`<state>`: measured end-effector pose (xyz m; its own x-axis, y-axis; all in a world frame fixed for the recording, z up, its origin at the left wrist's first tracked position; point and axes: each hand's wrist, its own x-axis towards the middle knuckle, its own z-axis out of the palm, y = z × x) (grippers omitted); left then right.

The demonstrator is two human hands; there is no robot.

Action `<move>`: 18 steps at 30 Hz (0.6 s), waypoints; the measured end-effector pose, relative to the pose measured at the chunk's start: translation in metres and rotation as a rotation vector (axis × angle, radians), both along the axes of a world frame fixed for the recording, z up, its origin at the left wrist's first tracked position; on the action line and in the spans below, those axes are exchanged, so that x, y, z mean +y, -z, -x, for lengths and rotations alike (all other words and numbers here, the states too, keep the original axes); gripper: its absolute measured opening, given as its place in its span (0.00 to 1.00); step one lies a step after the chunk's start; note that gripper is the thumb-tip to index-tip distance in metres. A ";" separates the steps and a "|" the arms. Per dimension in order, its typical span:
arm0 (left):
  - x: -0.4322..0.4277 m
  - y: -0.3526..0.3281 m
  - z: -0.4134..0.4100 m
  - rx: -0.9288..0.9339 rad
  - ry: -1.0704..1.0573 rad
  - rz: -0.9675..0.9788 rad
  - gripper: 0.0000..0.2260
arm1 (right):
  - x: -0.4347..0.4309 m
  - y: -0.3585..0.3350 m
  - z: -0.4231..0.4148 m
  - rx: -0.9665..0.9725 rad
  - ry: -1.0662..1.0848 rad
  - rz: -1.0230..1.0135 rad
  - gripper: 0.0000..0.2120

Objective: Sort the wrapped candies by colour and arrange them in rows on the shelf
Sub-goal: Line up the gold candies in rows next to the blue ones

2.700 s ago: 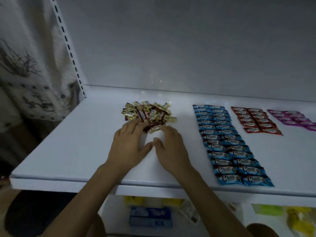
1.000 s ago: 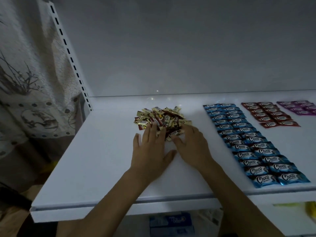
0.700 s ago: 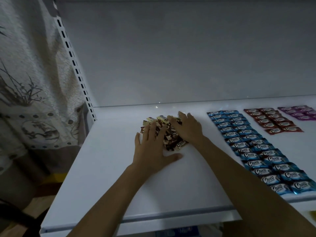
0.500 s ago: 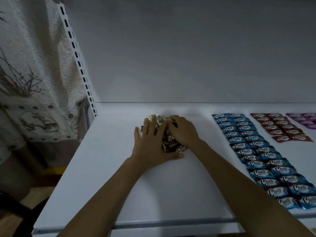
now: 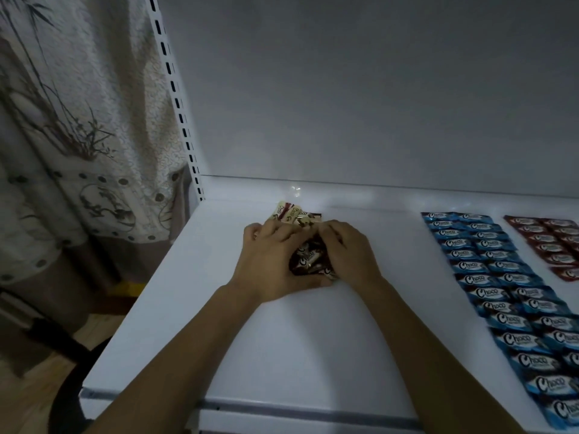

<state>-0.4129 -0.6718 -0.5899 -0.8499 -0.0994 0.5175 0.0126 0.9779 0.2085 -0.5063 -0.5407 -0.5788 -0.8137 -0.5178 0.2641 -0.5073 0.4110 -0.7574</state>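
Note:
A heap of gold and brown wrapped candies (image 5: 308,256) lies on the white shelf (image 5: 282,349), mostly hidden between my two hands. My left hand (image 5: 269,264) cups the heap from the left with curled fingers over the top. From the right, my right hand (image 5: 347,252) closes its curled fingers round the same heap. A few cream-gold candies (image 5: 293,213) stick out behind the hands. Two rows of blue candies (image 5: 498,283) run front to back at the right. Rows of red candies (image 5: 554,245) lie further right, cut by the frame edge.
The grey back wall (image 5: 360,89) stands close behind the heap. A slotted white upright (image 5: 175,95) marks the shelf's left end, with a patterned curtain (image 5: 78,136) beyond it. The shelf's front edge (image 5: 282,411) runs below my forearms.
Both hands have gone from lying flat beside the spread heap to closing round it, bunching the candies together. The view has shifted left, so the purple rows are out of frame.

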 end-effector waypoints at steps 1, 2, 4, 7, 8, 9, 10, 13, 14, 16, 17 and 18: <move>-0.001 0.000 0.000 -0.012 0.000 0.037 0.40 | 0.000 -0.001 0.001 -0.020 0.009 0.019 0.15; -0.002 -0.001 0.001 -0.053 0.015 0.044 0.41 | 0.001 -0.001 0.001 -0.036 0.016 0.035 0.15; -0.004 -0.004 0.003 -0.209 0.061 -0.027 0.45 | 0.003 -0.003 0.000 -0.054 0.018 0.079 0.15; -0.007 -0.007 0.010 -0.290 0.075 -0.041 0.45 | 0.006 -0.003 -0.001 -0.081 0.039 0.142 0.13; -0.008 -0.008 0.011 -0.258 0.072 -0.028 0.43 | 0.006 -0.003 -0.001 -0.092 0.050 0.155 0.12; -0.009 -0.008 0.013 -0.214 0.074 -0.023 0.40 | 0.006 -0.003 -0.001 -0.103 0.060 0.165 0.12; -0.011 -0.008 0.015 -0.157 0.089 -0.017 0.36 | 0.006 -0.002 -0.001 -0.112 0.069 0.172 0.12; -0.017 -0.006 0.022 0.024 0.148 0.040 0.25 | 0.004 0.002 0.002 -0.114 0.071 0.184 0.13; -0.018 -0.006 0.023 0.062 0.155 0.051 0.22 | 0.003 0.003 0.003 -0.116 0.074 0.189 0.13; -0.016 -0.009 0.024 0.106 0.166 0.043 0.19 | 0.003 0.005 0.004 -0.133 0.089 0.221 0.14; -0.015 -0.010 0.025 0.106 0.167 0.023 0.19 | 0.003 0.005 0.006 -0.144 0.097 0.246 0.15; -0.014 -0.011 0.028 0.104 0.166 0.001 0.19 | 0.003 0.004 0.007 -0.152 0.106 0.269 0.16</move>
<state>-0.4405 -0.6853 -0.5788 -0.7965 0.0382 0.6034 0.1953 0.9607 0.1971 -0.5130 -0.5381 -0.5831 -0.9001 -0.3559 0.2513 -0.3452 0.2308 -0.9097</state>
